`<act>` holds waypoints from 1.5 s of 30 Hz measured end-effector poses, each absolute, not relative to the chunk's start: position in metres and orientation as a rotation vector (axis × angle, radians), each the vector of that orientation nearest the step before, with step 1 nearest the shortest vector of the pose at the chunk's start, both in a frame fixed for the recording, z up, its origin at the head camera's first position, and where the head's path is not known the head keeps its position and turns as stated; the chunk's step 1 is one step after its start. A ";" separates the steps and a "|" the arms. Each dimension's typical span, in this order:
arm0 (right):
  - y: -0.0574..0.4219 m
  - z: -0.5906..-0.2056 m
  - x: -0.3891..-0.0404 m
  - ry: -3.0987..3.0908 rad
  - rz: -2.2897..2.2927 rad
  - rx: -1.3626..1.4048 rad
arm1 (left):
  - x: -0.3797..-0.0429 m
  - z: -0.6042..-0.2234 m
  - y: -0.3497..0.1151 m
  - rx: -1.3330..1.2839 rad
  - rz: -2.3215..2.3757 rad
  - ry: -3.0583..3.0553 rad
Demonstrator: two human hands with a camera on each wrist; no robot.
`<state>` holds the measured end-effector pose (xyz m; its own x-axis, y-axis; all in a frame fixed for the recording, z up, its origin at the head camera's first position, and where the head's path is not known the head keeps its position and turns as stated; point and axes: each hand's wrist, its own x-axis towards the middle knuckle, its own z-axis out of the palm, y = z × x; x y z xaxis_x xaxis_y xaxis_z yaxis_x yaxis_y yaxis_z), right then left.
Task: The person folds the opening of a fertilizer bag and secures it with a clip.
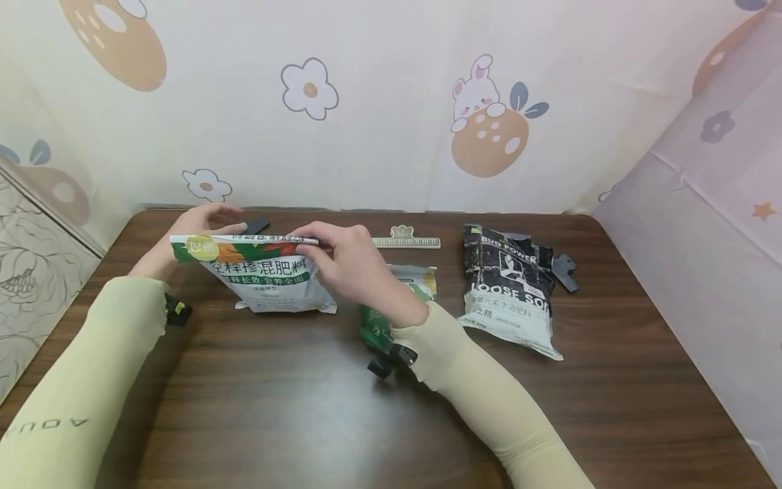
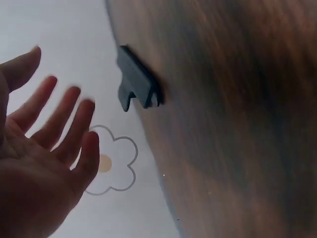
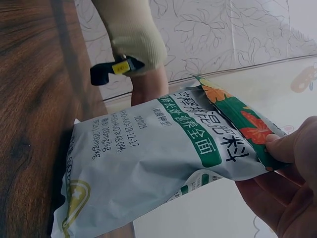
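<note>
A white fertilizer bag with a green printed band stands on the table, its top folded over into a strip. My right hand pinches the right end of that folded strip between thumb and fingers, as the right wrist view confirms on the bag. Behind the bag's left side, my left hand reaches toward a dark grey sealing clip. In the left wrist view the left hand has its fingers spread and holds nothing, apart from the clip at the table's back edge.
A green and white bag lies partly hidden under my right forearm. Behind it is a pale long clip. Farther right lie a black and white soil bag and another dark clip. A patterned curtain borders the table's back.
</note>
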<state>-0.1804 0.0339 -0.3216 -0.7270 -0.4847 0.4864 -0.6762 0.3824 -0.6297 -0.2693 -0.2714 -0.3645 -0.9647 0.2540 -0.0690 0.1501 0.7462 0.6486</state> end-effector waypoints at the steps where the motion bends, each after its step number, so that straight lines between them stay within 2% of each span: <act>1: 0.034 -0.322 -0.180 -2.419 1.251 1.036 | -0.274 -0.366 -0.271 0.352 0.961 2.802; 8: 0.031 -0.324 -0.181 -2.396 1.221 1.076 | -0.296 -0.381 -0.277 0.495 0.627 2.813; 18: 0.030 -0.325 -0.179 -2.396 1.236 1.083 | -0.301 -0.396 -0.271 0.395 0.512 2.879; 23: 0.030 -0.324 -0.178 -2.436 1.256 1.076 | -0.297 -0.397 -0.271 0.169 0.529 2.927; 29: 0.033 -0.321 -0.178 -2.502 1.230 1.096 | -0.293 -0.396 -0.275 0.085 0.611 2.923; 45: 0.040 -0.315 -0.182 -2.543 1.215 1.112 | -0.287 -0.381 -0.275 0.209 0.938 2.965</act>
